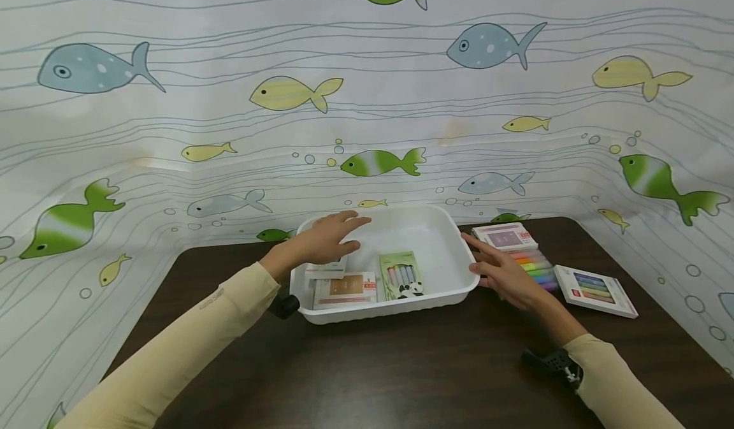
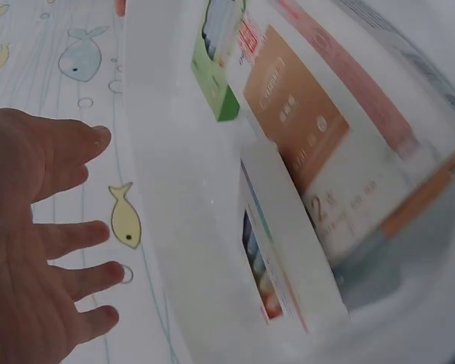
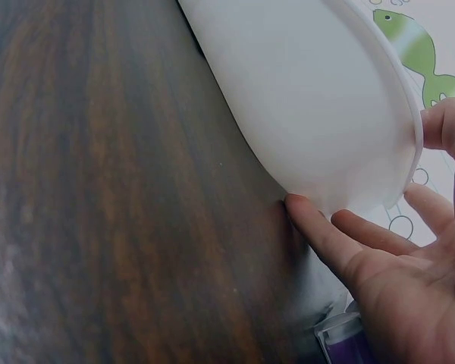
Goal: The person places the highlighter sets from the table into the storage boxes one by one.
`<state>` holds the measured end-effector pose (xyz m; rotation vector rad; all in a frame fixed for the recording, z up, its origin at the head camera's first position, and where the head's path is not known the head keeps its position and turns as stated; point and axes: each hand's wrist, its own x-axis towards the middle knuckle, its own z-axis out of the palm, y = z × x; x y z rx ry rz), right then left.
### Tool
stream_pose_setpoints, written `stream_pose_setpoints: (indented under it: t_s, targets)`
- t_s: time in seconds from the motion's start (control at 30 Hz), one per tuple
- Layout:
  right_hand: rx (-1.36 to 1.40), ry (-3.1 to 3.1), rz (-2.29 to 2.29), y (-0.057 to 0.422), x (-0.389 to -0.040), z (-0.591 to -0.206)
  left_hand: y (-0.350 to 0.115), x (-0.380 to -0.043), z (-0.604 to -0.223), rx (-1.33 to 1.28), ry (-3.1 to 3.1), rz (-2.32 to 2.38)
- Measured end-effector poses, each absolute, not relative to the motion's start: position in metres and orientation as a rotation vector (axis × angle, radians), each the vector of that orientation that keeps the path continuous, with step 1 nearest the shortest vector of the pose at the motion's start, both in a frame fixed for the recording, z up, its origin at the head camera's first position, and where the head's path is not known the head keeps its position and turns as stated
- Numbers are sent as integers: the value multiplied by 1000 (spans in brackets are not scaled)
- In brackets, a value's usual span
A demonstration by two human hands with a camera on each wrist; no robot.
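Observation:
A white plastic bin (image 1: 444, 254) stands on the dark table. In it lie a green panda pack of markers (image 1: 401, 276), a white box with a brown label (image 1: 346, 289) and a smaller white box (image 2: 288, 235) leaning on that one. Above the bin's left side my left hand (image 1: 321, 241) is spread and holds nothing; in the left wrist view its fingers are apart from the bin. My right hand (image 1: 510, 279) touches the bin's right end. Its fingertips (image 3: 299, 203) meet the outer wall low down, and the thumb is at the rim, with the fingers fairly straight.
Right of the bin lie a white box with a purple label (image 1: 504, 236), a clear pack of rainbow-coloured pens (image 1: 536, 266) and a white box of coloured sticks (image 1: 596, 290). A fish-patterned sheet (image 1: 401, 116) rises behind and beside the wooden table (image 1: 390, 371).

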<state>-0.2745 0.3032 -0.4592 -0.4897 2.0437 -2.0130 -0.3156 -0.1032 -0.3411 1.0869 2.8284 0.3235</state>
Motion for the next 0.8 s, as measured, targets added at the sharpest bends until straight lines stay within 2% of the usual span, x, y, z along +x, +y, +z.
stream_pose_setpoints:
  t_s: [0.3,0.8]
  targets:
    - [-521,2027,-2014,304,-272,-459,-133,-310,-350,957,2877,311]
    - [-519,2020,-2013,301,-271,-457,-187,-312,-360,897,2903,537]
